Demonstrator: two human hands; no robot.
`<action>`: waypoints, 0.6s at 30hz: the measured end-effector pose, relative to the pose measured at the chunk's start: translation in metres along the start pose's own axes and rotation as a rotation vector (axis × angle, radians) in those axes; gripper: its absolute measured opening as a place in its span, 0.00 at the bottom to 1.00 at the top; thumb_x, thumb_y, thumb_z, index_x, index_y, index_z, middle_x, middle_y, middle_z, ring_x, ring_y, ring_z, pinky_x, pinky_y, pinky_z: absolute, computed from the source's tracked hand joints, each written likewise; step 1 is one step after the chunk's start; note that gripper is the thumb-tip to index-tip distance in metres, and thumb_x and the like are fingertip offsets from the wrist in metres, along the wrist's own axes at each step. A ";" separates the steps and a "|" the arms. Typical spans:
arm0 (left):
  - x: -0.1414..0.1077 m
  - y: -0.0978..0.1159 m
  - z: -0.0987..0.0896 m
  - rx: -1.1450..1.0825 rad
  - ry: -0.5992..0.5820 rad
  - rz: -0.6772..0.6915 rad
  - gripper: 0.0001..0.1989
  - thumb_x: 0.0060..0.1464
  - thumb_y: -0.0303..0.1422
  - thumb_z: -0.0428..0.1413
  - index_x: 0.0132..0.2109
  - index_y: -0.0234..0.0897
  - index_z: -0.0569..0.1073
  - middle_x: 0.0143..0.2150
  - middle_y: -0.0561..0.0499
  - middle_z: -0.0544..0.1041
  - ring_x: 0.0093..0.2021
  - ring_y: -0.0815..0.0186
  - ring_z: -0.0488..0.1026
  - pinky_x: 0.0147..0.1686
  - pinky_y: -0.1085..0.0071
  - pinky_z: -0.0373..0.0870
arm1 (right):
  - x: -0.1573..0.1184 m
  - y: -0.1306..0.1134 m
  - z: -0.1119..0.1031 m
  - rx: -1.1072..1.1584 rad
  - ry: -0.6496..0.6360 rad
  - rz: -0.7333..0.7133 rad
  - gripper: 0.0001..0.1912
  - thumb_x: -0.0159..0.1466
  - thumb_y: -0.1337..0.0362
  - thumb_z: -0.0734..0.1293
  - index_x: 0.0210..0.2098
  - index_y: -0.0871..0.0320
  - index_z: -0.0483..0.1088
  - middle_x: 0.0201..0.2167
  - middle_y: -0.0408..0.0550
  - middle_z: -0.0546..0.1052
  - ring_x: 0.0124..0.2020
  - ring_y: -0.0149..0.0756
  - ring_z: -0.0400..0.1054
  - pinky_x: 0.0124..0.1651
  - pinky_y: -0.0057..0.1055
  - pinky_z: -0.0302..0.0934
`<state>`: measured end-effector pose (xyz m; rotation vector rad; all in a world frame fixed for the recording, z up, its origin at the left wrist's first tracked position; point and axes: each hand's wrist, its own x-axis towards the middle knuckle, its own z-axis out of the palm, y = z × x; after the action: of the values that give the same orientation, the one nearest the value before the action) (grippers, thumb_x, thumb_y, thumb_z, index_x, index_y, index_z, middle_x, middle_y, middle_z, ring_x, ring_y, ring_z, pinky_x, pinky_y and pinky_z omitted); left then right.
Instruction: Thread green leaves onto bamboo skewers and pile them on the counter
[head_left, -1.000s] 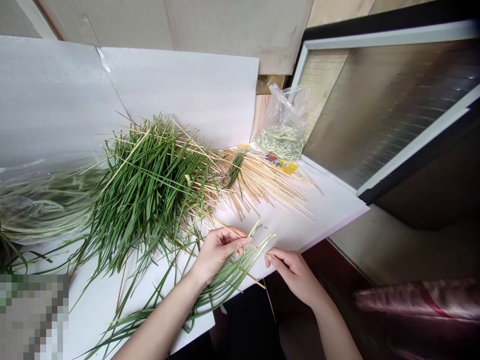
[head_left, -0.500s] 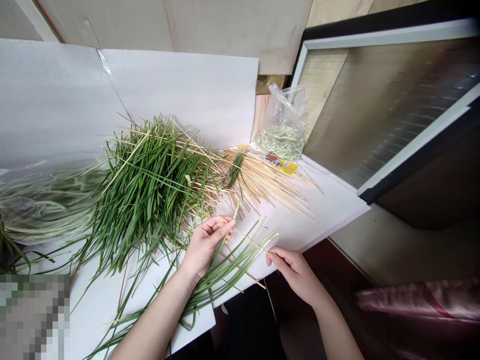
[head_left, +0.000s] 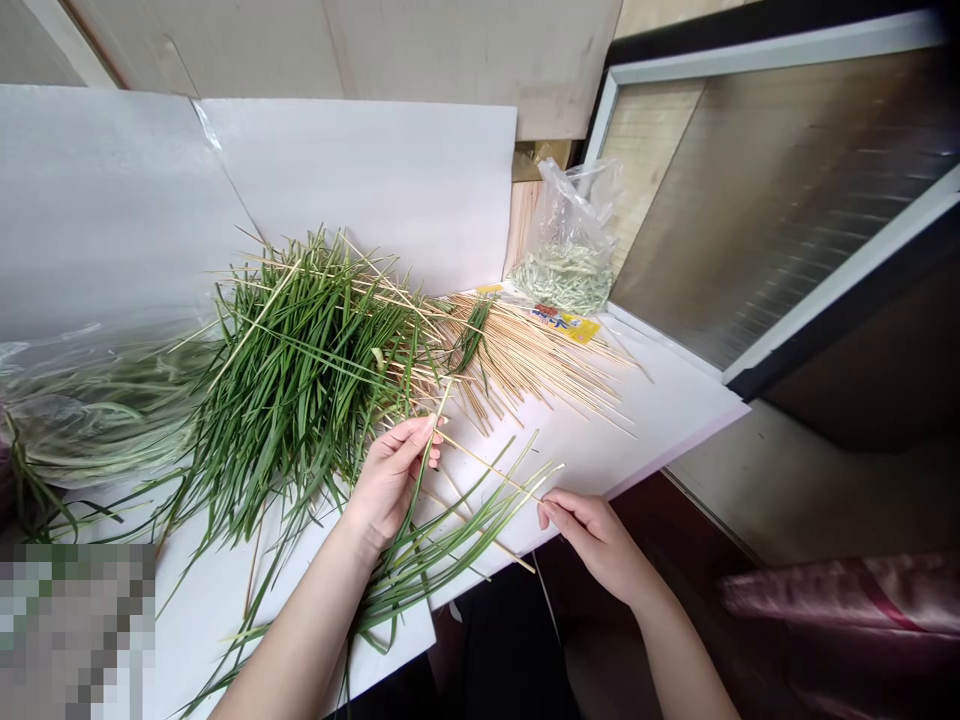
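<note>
My left hand (head_left: 384, 478) pinches a garlic chive (head_left: 444, 397), whose pale end sticks up past the thumb and fingertips. My right hand (head_left: 589, 535) grips one end of a thin bamboo skewer (head_left: 486, 463). The skewer slants up to the left, and its far tip meets the left fingertips; whether it pierces the chive I cannot tell. Below and between the hands, several loose chives (head_left: 461, 555) lie fanned out near the table's front edge, with another skewer among them. Left of my left hand rises a big heap of chives (head_left: 300, 400) with skewers across it.
Many bamboo skewers (head_left: 525, 355) lie spread behind the hands, with a small chive bundle (head_left: 471, 335) on them. A clear bag of pale green pieces (head_left: 562, 275) and a yellow wrapper (head_left: 577, 328) are at the back. Another plastic bag (head_left: 97, 420) lies left. A framed panel (head_left: 750, 200) stands right.
My left hand has moved slightly up and left with the chive, away from my right hand. More of the skewer shows between them. My right hand has hardly moved.
</note>
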<state>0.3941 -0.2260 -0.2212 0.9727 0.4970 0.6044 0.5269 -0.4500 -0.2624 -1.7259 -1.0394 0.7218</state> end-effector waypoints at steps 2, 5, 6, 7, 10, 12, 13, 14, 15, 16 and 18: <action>0.000 0.000 0.000 -0.006 0.000 -0.003 0.15 0.43 0.35 0.70 0.37 0.30 0.82 0.27 0.52 0.75 0.24 0.76 0.68 0.25 0.81 0.68 | 0.000 -0.001 0.000 0.000 -0.002 0.002 0.18 0.73 0.56 0.56 0.29 0.56 0.64 0.23 0.38 0.56 0.25 0.32 0.49 0.30 0.29 0.45; 0.000 0.000 -0.001 -0.008 -0.013 -0.001 0.14 0.45 0.35 0.70 0.38 0.30 0.82 0.28 0.52 0.75 0.24 0.76 0.68 0.26 0.81 0.68 | -0.001 -0.001 -0.001 0.004 -0.004 -0.003 0.18 0.73 0.56 0.56 0.29 0.56 0.64 0.23 0.38 0.56 0.25 0.32 0.49 0.30 0.30 0.45; 0.000 0.000 -0.001 -0.009 -0.016 0.002 0.14 0.45 0.35 0.70 0.38 0.30 0.82 0.28 0.52 0.75 0.24 0.76 0.68 0.26 0.81 0.69 | -0.001 0.000 -0.001 0.007 -0.005 -0.006 0.18 0.73 0.57 0.56 0.29 0.56 0.64 0.24 0.39 0.56 0.25 0.32 0.49 0.30 0.30 0.45; 0.000 0.000 -0.001 -0.011 -0.018 0.004 0.14 0.45 0.34 0.70 0.38 0.31 0.82 0.28 0.52 0.75 0.24 0.76 0.68 0.26 0.81 0.69 | -0.001 0.000 -0.001 0.009 -0.005 -0.007 0.18 0.73 0.57 0.56 0.29 0.56 0.64 0.24 0.39 0.57 0.26 0.32 0.50 0.30 0.30 0.45; 0.000 -0.001 -0.002 -0.011 -0.014 0.005 0.13 0.46 0.34 0.69 0.38 0.31 0.82 0.28 0.52 0.75 0.24 0.76 0.68 0.26 0.81 0.69 | -0.001 0.000 -0.001 0.009 -0.006 -0.007 0.18 0.73 0.57 0.56 0.29 0.56 0.64 0.24 0.39 0.57 0.26 0.32 0.49 0.30 0.30 0.45; 0.000 -0.001 -0.002 -0.006 -0.013 0.005 0.13 0.46 0.35 0.69 0.38 0.31 0.82 0.28 0.52 0.75 0.24 0.76 0.68 0.26 0.81 0.69 | -0.001 0.000 -0.001 0.008 -0.008 -0.006 0.18 0.73 0.57 0.56 0.29 0.56 0.64 0.24 0.39 0.57 0.26 0.32 0.49 0.30 0.30 0.45; 0.000 -0.001 -0.002 -0.003 -0.013 0.005 0.13 0.46 0.35 0.69 0.38 0.31 0.82 0.28 0.52 0.75 0.24 0.76 0.68 0.26 0.81 0.69 | -0.001 -0.001 -0.001 0.009 -0.010 -0.005 0.18 0.73 0.57 0.56 0.29 0.56 0.64 0.24 0.39 0.57 0.26 0.32 0.50 0.31 0.30 0.45; 0.000 0.000 -0.002 -0.001 -0.015 0.007 0.13 0.46 0.35 0.70 0.38 0.31 0.82 0.27 0.52 0.74 0.23 0.77 0.68 0.26 0.82 0.69 | -0.001 -0.001 -0.001 0.012 -0.012 -0.003 0.18 0.73 0.57 0.56 0.29 0.56 0.64 0.24 0.39 0.58 0.26 0.32 0.50 0.31 0.30 0.46; 0.000 0.000 -0.002 0.001 -0.017 0.009 0.13 0.45 0.35 0.70 0.38 0.31 0.82 0.27 0.52 0.74 0.23 0.77 0.68 0.26 0.82 0.68 | -0.001 -0.001 -0.002 0.015 -0.015 -0.001 0.18 0.73 0.57 0.56 0.29 0.56 0.64 0.25 0.39 0.59 0.26 0.32 0.51 0.31 0.30 0.46; 0.000 0.000 -0.001 0.004 -0.019 0.013 0.13 0.45 0.35 0.70 0.37 0.30 0.82 0.27 0.52 0.74 0.23 0.77 0.67 0.26 0.82 0.68 | -0.001 -0.001 -0.002 0.018 -0.017 0.000 0.18 0.73 0.57 0.56 0.29 0.56 0.64 0.25 0.39 0.59 0.27 0.32 0.51 0.31 0.30 0.47; -0.001 0.000 0.000 0.016 -0.020 0.025 0.13 0.45 0.35 0.70 0.36 0.30 0.82 0.26 0.52 0.74 0.23 0.77 0.67 0.25 0.81 0.68 | -0.001 -0.001 -0.002 0.022 -0.021 0.002 0.17 0.73 0.58 0.56 0.29 0.56 0.64 0.25 0.39 0.61 0.27 0.32 0.53 0.32 0.29 0.48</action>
<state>0.3933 -0.2258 -0.2210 1.0010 0.4726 0.6135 0.5278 -0.4516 -0.2606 -1.7042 -1.0412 0.7517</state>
